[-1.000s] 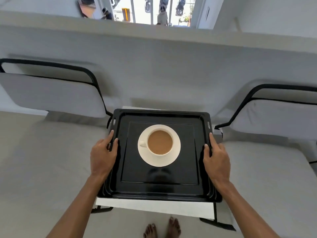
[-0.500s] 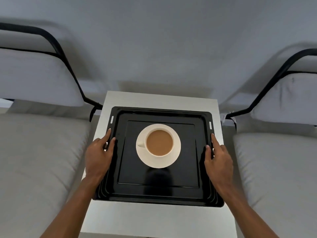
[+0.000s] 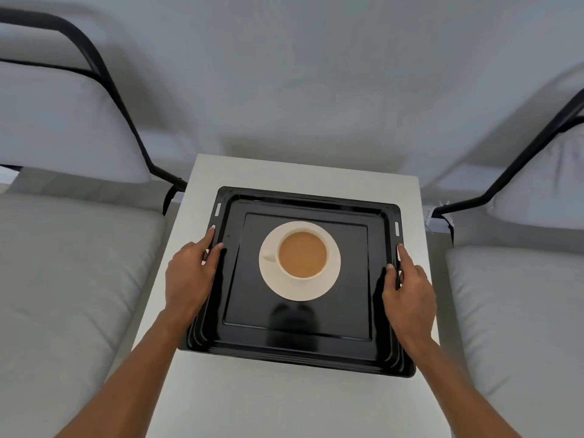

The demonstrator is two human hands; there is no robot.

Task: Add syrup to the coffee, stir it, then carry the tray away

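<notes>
A black square tray (image 3: 297, 349) lies over a small white table (image 3: 284, 403). On the tray's middle stands a white cup of milky coffee (image 3: 302, 255) on a white saucer (image 3: 300, 289), its handle pointing left. My left hand (image 3: 189, 276) grips the tray's left rim, thumb over the edge. On the opposite rim my right hand (image 3: 407, 292) holds the same way. No syrup container or spoon is in view.
Two grey cushioned chairs with black metal frames flank the table, one at the left (image 3: 63, 279) and one at the right (image 3: 521, 311). A pale wall (image 3: 300, 74) runs behind the table.
The tray has come down from above the floor onto the white table between the chairs. My view has tilted down and moved closer. Both hands have stayed on the rims.
</notes>
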